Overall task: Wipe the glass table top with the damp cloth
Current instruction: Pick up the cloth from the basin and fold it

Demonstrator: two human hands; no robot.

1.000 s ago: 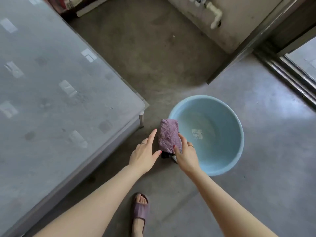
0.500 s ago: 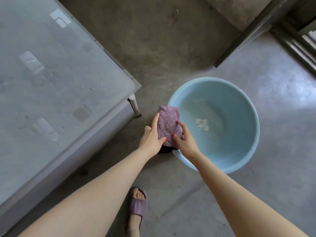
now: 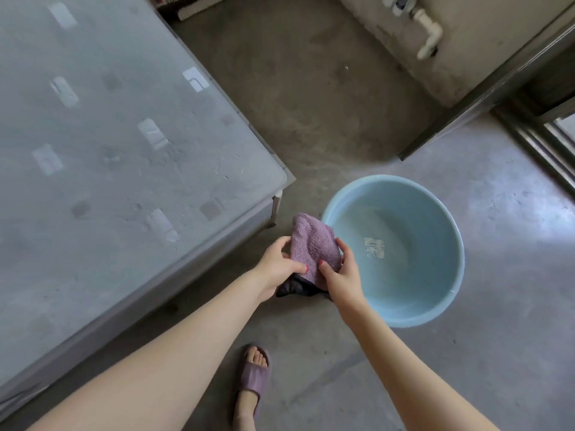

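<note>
You've got the purple cloth (image 3: 314,244) pinched in both grips, left hand (image 3: 277,269) and right hand (image 3: 342,275), beside the basin (image 3: 435,312), and the dusty glass table (image 3: 124,150) sits up-left, nearer your left.

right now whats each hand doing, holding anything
Left hand: closed, gripping the purple cloth by its left edge.
Right hand: closed, gripping the same cloth by its right edge.

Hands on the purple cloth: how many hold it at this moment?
2. The left hand grips the cloth's left edge; the right hand grips its right side, beside the basin. No other hand is in view.
</note>
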